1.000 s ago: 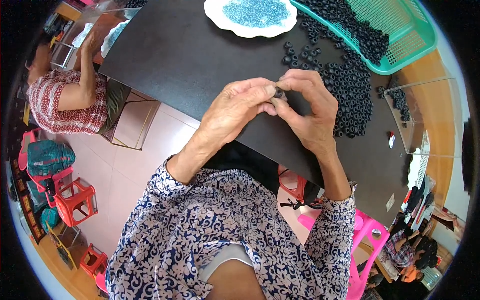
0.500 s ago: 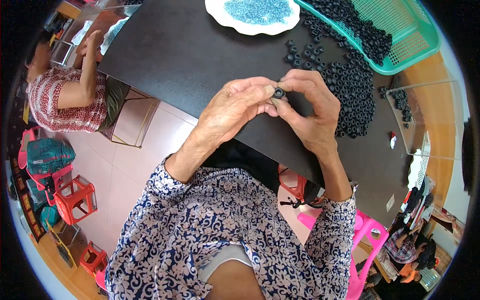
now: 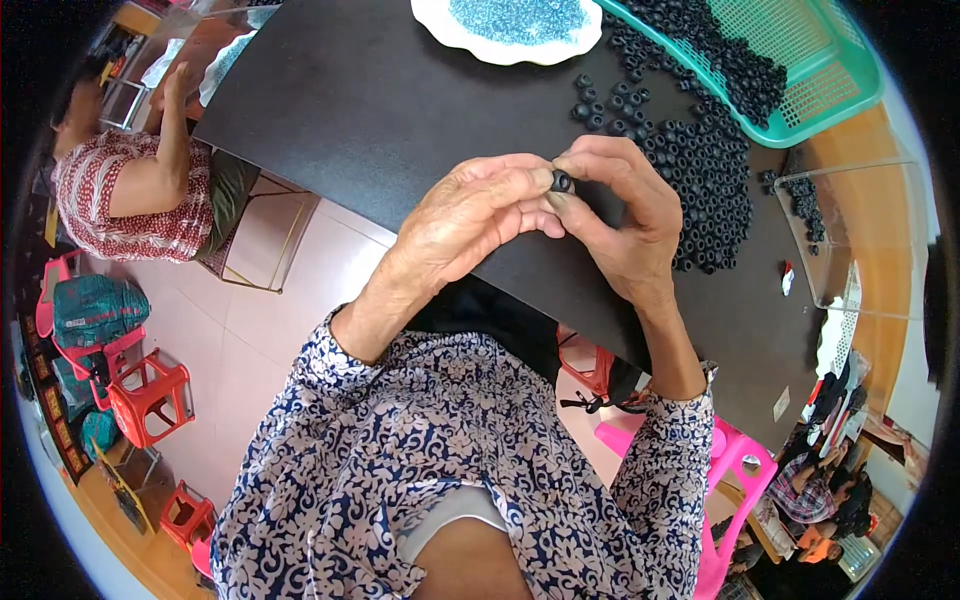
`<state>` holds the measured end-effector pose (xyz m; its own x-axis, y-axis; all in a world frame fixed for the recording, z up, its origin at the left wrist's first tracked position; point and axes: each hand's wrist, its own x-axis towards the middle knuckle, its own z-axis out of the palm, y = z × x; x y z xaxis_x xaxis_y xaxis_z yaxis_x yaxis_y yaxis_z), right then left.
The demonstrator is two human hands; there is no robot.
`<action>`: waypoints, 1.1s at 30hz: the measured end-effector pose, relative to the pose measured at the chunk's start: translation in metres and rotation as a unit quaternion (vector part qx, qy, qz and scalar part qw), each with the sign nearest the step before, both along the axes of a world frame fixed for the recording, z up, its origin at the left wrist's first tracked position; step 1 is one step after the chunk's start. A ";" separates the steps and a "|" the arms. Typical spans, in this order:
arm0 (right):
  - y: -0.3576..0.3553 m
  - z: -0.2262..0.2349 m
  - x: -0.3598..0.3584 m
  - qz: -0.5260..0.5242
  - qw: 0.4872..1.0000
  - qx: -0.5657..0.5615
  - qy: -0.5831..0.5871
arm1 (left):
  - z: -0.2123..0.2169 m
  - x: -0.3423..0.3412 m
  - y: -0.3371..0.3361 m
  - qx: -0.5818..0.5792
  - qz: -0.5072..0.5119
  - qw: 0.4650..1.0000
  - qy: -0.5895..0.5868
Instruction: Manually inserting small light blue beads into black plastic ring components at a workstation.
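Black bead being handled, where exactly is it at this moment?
In the head view, the black bead is above and right of centre, held between the left hand and right hand, left of the main bead pile.

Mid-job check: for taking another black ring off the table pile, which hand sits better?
Probably the right hand: it is next to the pile of black rings, while the left hand is farther off. Both hands' fingers are on one black ring, though.

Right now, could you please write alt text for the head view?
A person's left hand and right hand hold a small black ring over a dark table. Nearby are similar rings, a green basket and a white dish of blue granules.
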<state>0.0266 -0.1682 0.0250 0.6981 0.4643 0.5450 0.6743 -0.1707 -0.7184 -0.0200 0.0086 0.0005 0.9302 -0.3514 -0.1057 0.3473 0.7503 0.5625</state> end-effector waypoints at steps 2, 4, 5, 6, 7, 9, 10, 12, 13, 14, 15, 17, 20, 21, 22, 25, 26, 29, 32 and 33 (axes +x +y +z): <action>0.002 0.001 -0.001 0.010 1.000 0.006 0.029 | 0.000 0.000 0.000 -0.019 0.007 1.000 0.006; 0.002 0.004 -0.002 0.020 0.998 0.009 0.053 | 0.000 0.001 0.000 -0.002 0.013 1.000 0.002; 0.001 0.004 -0.002 0.023 0.998 0.011 0.059 | 0.000 0.001 0.000 0.014 0.016 1.000 -0.001; 0.000 0.004 -0.002 0.027 0.997 0.012 0.065 | 0.001 0.000 -0.002 0.012 0.018 1.000 -0.006; 0.000 0.004 -0.001 0.032 0.998 0.012 0.058 | 0.001 -0.002 -0.003 0.020 0.028 0.999 -0.007; -0.001 0.001 0.000 0.045 0.995 0.019 0.086 | 0.000 -0.003 -0.005 0.027 0.045 0.998 -0.016; -0.001 0.001 0.000 0.051 0.993 0.031 0.102 | 0.001 -0.004 -0.005 0.060 0.046 0.997 -0.019; 0.000 0.010 0.003 0.022 0.993 0.025 0.115 | 0.005 -0.002 -0.003 0.139 0.062 0.988 -0.036; 0.002 0.015 0.006 -0.010 0.990 0.023 0.135 | 0.006 -0.001 0.001 0.138 0.070 0.987 -0.038; 0.008 0.024 0.013 -0.031 0.991 -0.001 0.132 | 0.007 -0.001 0.006 0.185 0.083 0.978 -0.057; 0.011 0.027 0.028 -0.028 0.995 -0.018 0.092 | 0.007 -0.001 0.012 0.232 0.096 0.965 -0.074; 0.023 0.048 0.056 -0.064 0.990 -0.121 0.046 | 0.003 0.003 0.016 0.213 0.097 0.971 -0.057; 0.041 0.044 0.114 -0.009 0.973 -0.222 -0.053 | -0.001 0.004 0.018 0.236 0.100 0.966 -0.047; 0.045 0.040 0.129 0.017 0.960 -0.255 -0.117 | 0.001 0.003 0.018 0.273 0.097 0.955 -0.060; 0.050 0.037 0.141 0.016 0.959 -0.256 -0.120 | 0.004 0.003 0.016 0.267 0.098 0.957 -0.050; 0.060 0.023 0.167 0.045 0.921 -0.331 -0.200 | 0.012 0.005 0.017 0.277 0.065 0.958 -0.048; 0.061 0.019 0.175 0.020 0.928 -0.306 -0.212 | 0.011 0.005 0.019 0.255 0.051 0.965 -0.045; 0.065 0.025 0.180 -0.021 0.937 -0.278 -0.208 | 0.009 0.003 0.023 0.265 0.045 0.961 -0.058; 0.065 0.030 0.174 -0.050 0.969 -0.231 -0.077 | 0.009 0.003 0.025 0.300 0.043 0.951 -0.068; 0.064 0.031 0.170 -0.052 0.968 -0.233 -0.077 | 0.009 0.002 0.025 0.298 0.042 0.951 -0.068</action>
<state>0.1968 -0.1047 0.0565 0.6816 0.6165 0.3941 0.7288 -0.5246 -0.4400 -0.0178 0.0338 0.0093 0.9715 -0.1914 -0.1395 0.1940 0.3053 0.9323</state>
